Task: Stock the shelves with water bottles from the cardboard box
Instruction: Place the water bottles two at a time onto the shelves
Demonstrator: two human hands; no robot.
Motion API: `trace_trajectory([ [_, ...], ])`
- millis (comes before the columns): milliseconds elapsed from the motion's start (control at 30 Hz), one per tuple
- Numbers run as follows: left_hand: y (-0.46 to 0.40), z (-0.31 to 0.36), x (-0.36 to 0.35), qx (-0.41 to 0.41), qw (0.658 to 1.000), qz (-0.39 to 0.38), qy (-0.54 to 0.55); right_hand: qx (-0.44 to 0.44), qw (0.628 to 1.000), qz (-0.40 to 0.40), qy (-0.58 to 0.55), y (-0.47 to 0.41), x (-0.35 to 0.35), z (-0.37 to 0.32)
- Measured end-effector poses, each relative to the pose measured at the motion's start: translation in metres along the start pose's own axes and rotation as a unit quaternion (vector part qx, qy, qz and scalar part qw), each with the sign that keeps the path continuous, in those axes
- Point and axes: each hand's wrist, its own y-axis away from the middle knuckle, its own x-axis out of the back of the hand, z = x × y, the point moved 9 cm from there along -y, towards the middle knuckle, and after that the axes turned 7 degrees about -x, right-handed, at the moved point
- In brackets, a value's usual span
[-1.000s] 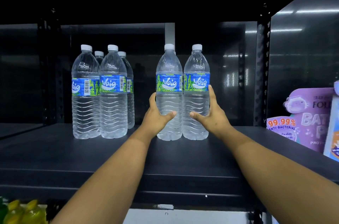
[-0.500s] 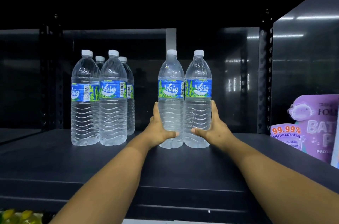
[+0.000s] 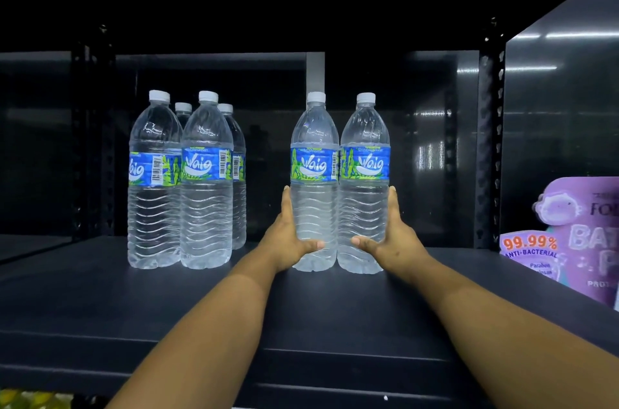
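Hands (image 3: 284,241) (image 3: 395,243) clasp two upright bottles (image 3: 338,207).

I held two clear, white-capped Waig bottles upright, touching side by side on the dark shelf (image 3: 335,308): left bottle (image 3: 314,204), right bottle (image 3: 364,207). Four more bottles (image 3: 187,194) stood clustered well to their left.

On the shelf (image 3: 100,301), an open gap lies between the four bottles (image 3: 206,181) at left and the held pair (image 3: 338,181) at centre. Right of the pair, bare shelf runs to the upright post (image 3: 489,140) and the purple pack (image 3: 576,241). The near edge is open apart from both forearms.
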Motion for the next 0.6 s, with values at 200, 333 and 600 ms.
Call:
trace_trajectory([
  [200, 0.0000, 0.0002, 0.0028, -0.003, 1.000, 0.014, -0.014, -0.011, 1.000, -0.001, 0.008, -0.0012, -0.0014, 0.0032],
  [333, 0.0014, 0.0002, 0.0026, -0.002, 1.000, 0.013, -0.020, -0.010, 1.000, -0.003, 0.008, -0.0009, -0.0020, 0.0039],
  [600, 0.0029, 0.0003, -0.0013, 0.009, 1.000, 0.013, -0.022, -0.008, 1.000, -0.007, 0.010, 0.0002, -0.0015, 0.0051],
])
